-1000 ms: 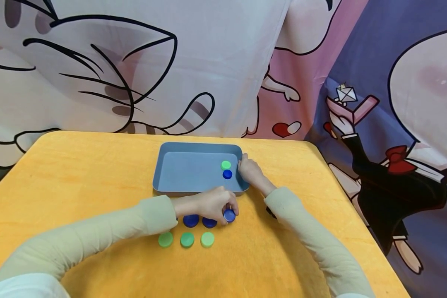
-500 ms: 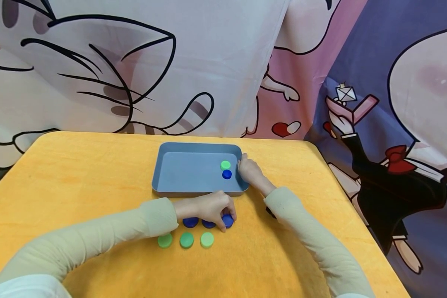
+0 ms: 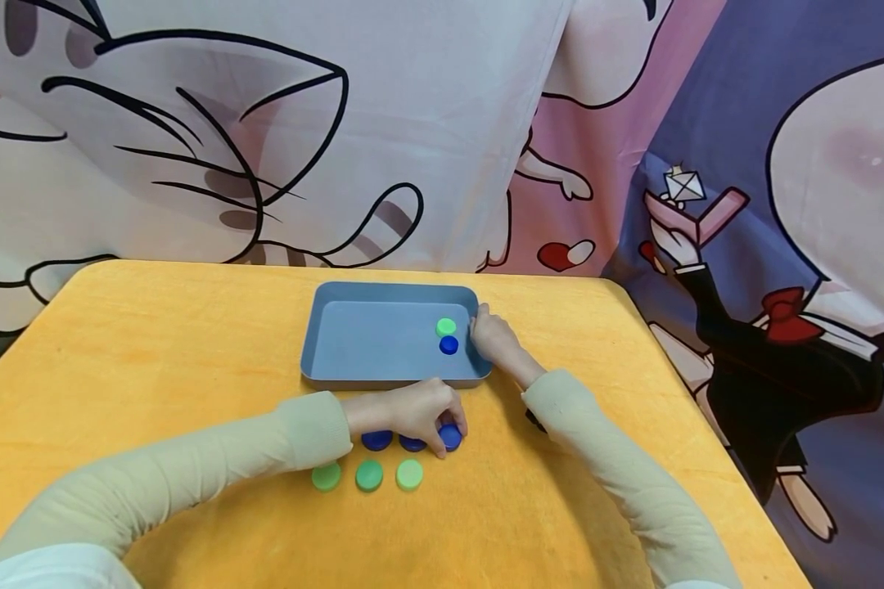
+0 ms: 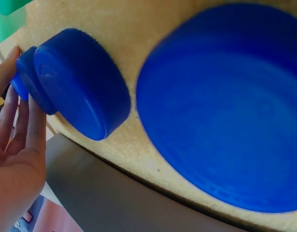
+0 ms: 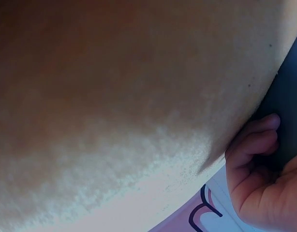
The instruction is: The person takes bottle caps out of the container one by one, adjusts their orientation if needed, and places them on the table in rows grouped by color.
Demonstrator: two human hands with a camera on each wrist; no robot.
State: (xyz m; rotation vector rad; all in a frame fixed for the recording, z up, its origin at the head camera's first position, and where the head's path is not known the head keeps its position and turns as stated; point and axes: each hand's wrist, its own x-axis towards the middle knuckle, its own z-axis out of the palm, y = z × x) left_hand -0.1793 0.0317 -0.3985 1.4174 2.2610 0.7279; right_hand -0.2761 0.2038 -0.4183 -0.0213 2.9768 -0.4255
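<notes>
My left hand (image 3: 423, 409) pinches a blue bottle cap (image 3: 451, 438) between thumb and fingers, at the right end of a row of blue caps on the table. Two more blue caps, one left (image 3: 376, 440) and one middle (image 3: 412, 444), are partly covered by that hand. In the left wrist view a large blue cap (image 4: 221, 116) sits close to the camera. My right hand (image 3: 495, 337) grips the right edge of a grey-blue tray (image 3: 368, 335); its curled fingers (image 5: 252, 145) show in the right wrist view. Inside the tray lie a green cap (image 3: 446, 327) and a blue cap (image 3: 448, 345).
Nearer me, a row of three green caps, left (image 3: 326, 476), middle (image 3: 369, 475) and right (image 3: 409, 474), lies in front of the blue ones. A yellow cloth covers the table (image 3: 191, 352). Behind it hangs a printed cartoon curtain (image 3: 442, 123).
One second ago the pinched blue cap was a little farther from me and tilted; my left hand has brought it down into line with the row. My right hand stays at the tray.
</notes>
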